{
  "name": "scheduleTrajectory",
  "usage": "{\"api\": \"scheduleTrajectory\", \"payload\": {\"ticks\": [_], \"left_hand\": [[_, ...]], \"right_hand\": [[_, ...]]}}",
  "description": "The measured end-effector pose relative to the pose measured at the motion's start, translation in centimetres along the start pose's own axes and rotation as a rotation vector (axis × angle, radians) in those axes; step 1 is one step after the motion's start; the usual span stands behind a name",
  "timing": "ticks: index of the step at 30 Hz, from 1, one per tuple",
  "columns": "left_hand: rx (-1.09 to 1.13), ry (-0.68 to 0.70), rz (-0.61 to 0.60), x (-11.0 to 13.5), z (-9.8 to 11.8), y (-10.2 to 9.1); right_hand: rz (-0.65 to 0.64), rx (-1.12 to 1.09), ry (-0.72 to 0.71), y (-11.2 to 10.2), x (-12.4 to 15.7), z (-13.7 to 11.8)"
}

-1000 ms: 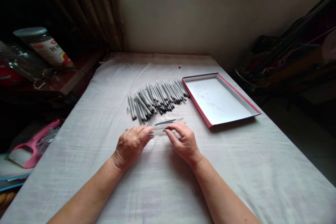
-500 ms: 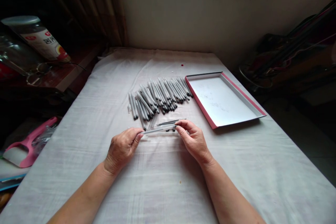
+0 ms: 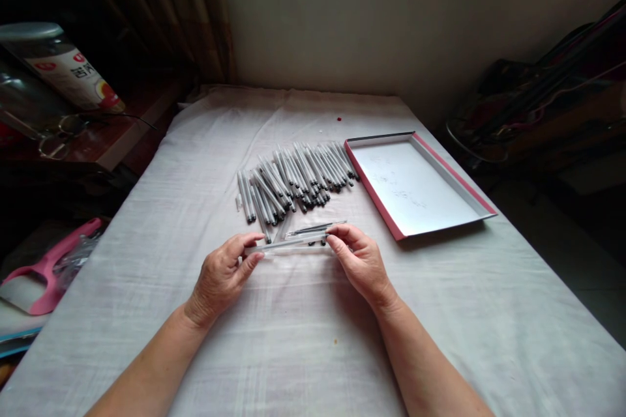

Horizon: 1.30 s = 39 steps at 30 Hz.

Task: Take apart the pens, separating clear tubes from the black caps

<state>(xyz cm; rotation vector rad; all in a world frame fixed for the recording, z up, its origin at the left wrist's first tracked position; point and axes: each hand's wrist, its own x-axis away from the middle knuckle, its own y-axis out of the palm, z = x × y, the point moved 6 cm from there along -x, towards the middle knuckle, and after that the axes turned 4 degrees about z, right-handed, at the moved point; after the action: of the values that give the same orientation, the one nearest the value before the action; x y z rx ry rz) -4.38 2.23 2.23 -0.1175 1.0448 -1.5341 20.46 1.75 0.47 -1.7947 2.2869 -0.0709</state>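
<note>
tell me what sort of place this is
Likely a room in a home: a cloth-covered table, a curtain by the wall, a jar on a side shelf. The left hand and right hand hold a clear sleeve.

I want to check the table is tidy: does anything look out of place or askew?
Nothing looks damaged. The grey sticks lie in a loose, fanned heap on the white cloth beside the pink-edged tray, not in it. A tiny red speck sits alone behind them.

Left hand point(image 3: 220, 277) and right hand point(image 3: 364, 267) hide the clear tube's point(image 3: 293, 244) ends.
</note>
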Motion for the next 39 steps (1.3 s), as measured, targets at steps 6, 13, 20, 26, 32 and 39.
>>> {"api": "scheduleTrajectory", "payload": {"ticks": [6,13,20,26,32,39], "left_hand": [[0.021,-0.025,0.007,0.07,-0.12,0.19],[0.024,-0.059,0.038,0.12,-0.23,-0.06],[0.010,-0.045,0.071,-0.17,0.25,-0.48],[0.005,-0.063,0.058,0.02,-0.10,-0.34],[-0.017,0.010,0.042,0.06,0.26,-0.20],[-0.046,0.028,0.068,0.31,0.15,-0.28]], "right_hand": [[-0.005,-0.007,0.010,0.09,0.05,0.16],[-0.011,-0.003,0.004,0.15,0.10,0.05],[-0.011,-0.031,0.029,0.07,0.05,0.09],[-0.020,-0.015,0.020,0.16,0.14,-0.13],[-0.027,-0.046,0.051,0.26,0.11,0.13],[-0.028,-0.043,0.045,0.33,0.14,0.19]]}}
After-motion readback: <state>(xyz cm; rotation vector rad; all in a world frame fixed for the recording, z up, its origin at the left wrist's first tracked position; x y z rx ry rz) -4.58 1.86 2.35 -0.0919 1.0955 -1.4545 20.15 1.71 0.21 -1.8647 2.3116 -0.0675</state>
